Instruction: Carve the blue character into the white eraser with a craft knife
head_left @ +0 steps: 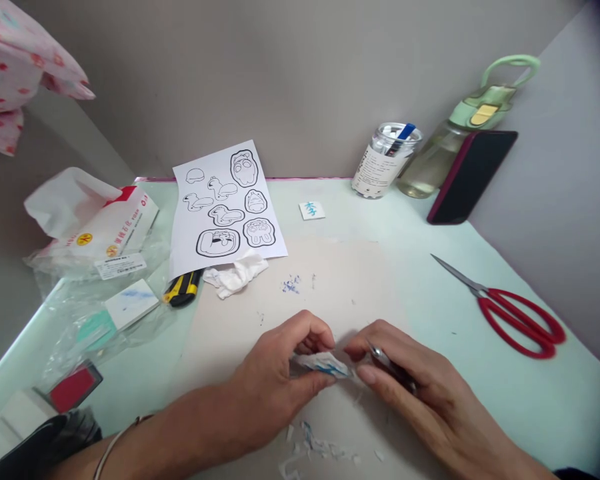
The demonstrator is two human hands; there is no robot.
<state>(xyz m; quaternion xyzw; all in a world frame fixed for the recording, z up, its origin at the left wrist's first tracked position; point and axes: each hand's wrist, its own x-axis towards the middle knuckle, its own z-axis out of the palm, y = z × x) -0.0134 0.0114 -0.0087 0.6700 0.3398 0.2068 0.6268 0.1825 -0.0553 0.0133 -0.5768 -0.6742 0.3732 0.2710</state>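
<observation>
We are at a small craft desk set against grey walls, though whether at home or elsewhere we cannot tell. The pale tabletop [415, 267] carries a sheet of outline drawings [220, 217], red-handled scissors [510, 313], a yellow-and-black cutter [183, 288], a red ink pad [74, 387] and scattered shavings [325, 448].

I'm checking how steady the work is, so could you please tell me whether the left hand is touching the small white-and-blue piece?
Touching: the head view shows the left hand pinching the white-and-blue piece at its thumb and fingers.
</observation>
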